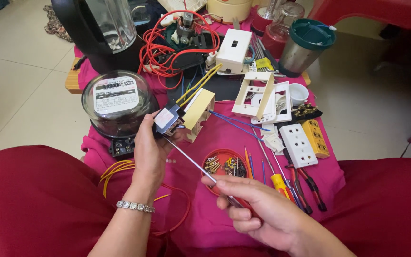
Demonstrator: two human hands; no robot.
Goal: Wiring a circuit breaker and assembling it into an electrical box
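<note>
Seen from the head camera, the left hand (149, 150) is closed around a small black electrical component with a white face (168, 120), gripping it between thumb and fingers just above the pink cloth (215, 223) that covers the low table; a beaded bracelet (135, 206) sits on that wrist. Yellow wires (200, 84) and blue wires (236, 123) run from the component, and a cream switch box (199, 113) touches it on the far side. The right hand (262, 214) is wrapped tight round the red handle of a screwdriver (191, 162), whose long metal shaft slants up and left so that its tip meets the underside of the component. Just beyond the shaft lies a round red dish of screws (224, 164). To the left stands a glass-domed electricity meter (117, 102), to the right a white socket plate (298, 145), a yellow terminal block (316, 138) and red-handled pliers (305, 183). Red wires (162, 47) coil at the far end
</note>
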